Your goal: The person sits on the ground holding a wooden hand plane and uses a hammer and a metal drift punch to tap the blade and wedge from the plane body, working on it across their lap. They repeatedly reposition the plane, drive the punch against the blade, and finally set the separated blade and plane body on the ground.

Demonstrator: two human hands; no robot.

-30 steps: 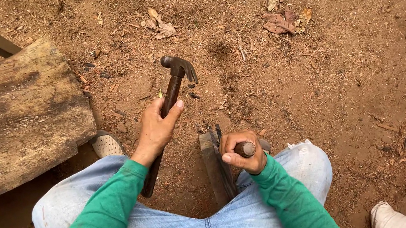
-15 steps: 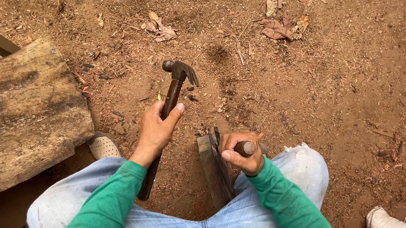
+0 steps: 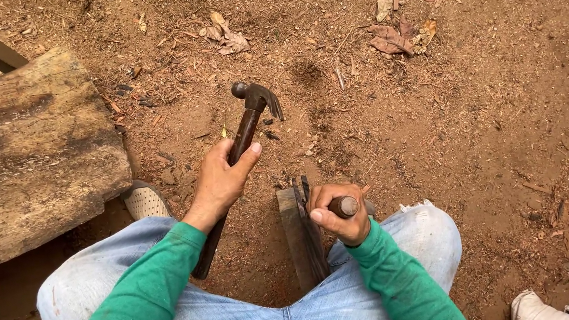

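My left hand [image 3: 221, 183] grips the claw hammer [image 3: 245, 136] by its handle. My right hand [image 3: 337, 214] clasps a chisel [image 3: 345, 207] against the wood piece [image 3: 298, 238].

Dull, perhaps rusty metal hammer [image 3: 246, 132]

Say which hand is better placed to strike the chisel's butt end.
Left. The left hand grips the claw hammer partway up its handle, head raised clear above the ground. The right hand is wrapped around the chisel, steadying it against the wood piece.

Bare reddish dirt ground [image 3: 486, 115] — dry leaves [image 3: 394, 37], weathered log [image 3: 24, 162] at left.
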